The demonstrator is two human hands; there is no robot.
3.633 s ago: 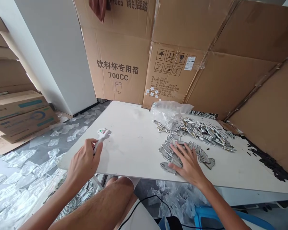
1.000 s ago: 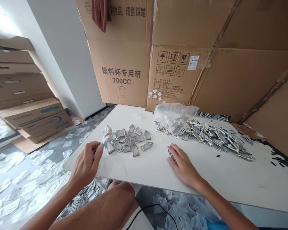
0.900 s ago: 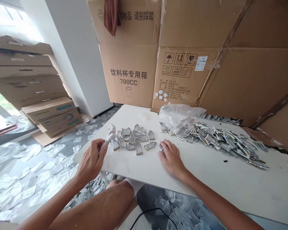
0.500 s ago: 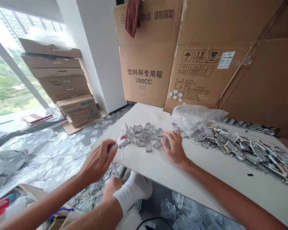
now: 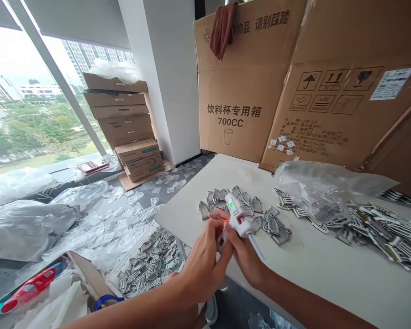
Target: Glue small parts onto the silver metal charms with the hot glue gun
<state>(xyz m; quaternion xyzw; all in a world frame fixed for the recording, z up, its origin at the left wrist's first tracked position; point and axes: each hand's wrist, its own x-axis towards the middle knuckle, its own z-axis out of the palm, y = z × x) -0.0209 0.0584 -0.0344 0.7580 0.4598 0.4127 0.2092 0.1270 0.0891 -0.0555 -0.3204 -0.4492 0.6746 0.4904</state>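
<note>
A white hot glue gun (image 5: pixel 235 209) with a green light is held over the table's near edge, its nozzle pointing away from me. A pale glue stick (image 5: pixel 256 247) juts from its rear. My left hand (image 5: pixel 205 251) is closed round the handle. My right hand (image 5: pixel 244 251) meets it there, with its thumb against the handle and its fingers curled behind the gun. Whether those fingers also hold a small piece is hidden. Behind and beside the gun lie several small grey arched frames (image 5: pixel 272 225) on the white table (image 5: pixel 315 269).
A larger heap of frame pieces (image 5: pixel 380 233) and a clear plastic bag (image 5: pixel 315 183) lie on the right of the table. More pieces fill a tray (image 5: pixel 154 260) below left. Tall cardboard (image 5: pixel 236 91) stands behind; plastic bags (image 5: pixel 34 224) cover the floor at left.
My left hand has carried the glue gun right, over the frames. My right hand has come off the frames and back to the gun. The view has turned left.
</note>
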